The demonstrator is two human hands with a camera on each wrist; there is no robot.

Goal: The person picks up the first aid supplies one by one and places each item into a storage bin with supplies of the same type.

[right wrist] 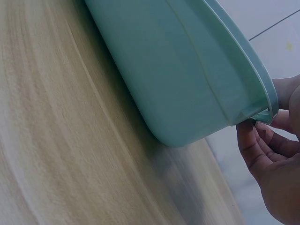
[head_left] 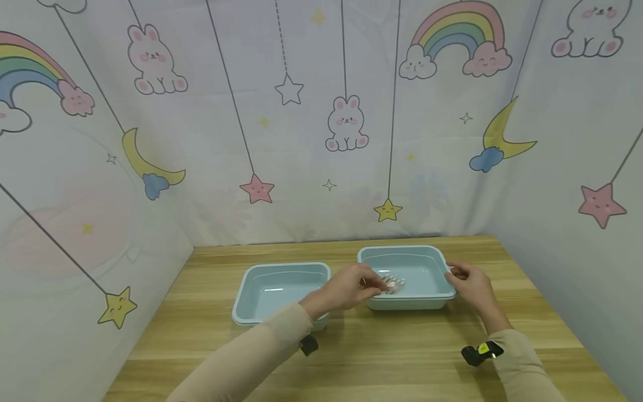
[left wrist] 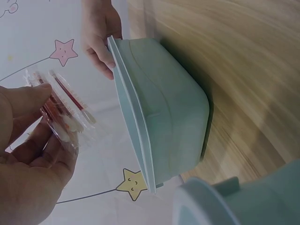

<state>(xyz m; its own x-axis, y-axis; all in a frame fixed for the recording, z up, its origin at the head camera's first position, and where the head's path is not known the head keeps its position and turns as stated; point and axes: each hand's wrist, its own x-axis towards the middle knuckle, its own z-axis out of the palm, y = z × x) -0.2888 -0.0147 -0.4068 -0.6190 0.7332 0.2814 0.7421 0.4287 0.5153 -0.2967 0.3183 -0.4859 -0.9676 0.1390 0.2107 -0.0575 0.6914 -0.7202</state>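
Note:
Between thumb and fingers, my left hand pinches a clear plastic packet. Thin dark-red sticks with pale ends show through its wrap. In the head view the packet overlaps the near left part of the right-hand light blue basin. On that basin's right side, my right hand grips the rim. The right wrist view shows its fingers curled under the rim at the basin's corner, with the thumb over the top.
A second light blue basin stands on the left of the wooden table, partly behind my left forearm. A patterned cloth backdrop rises along the table's back edge, with pale walls on both sides.

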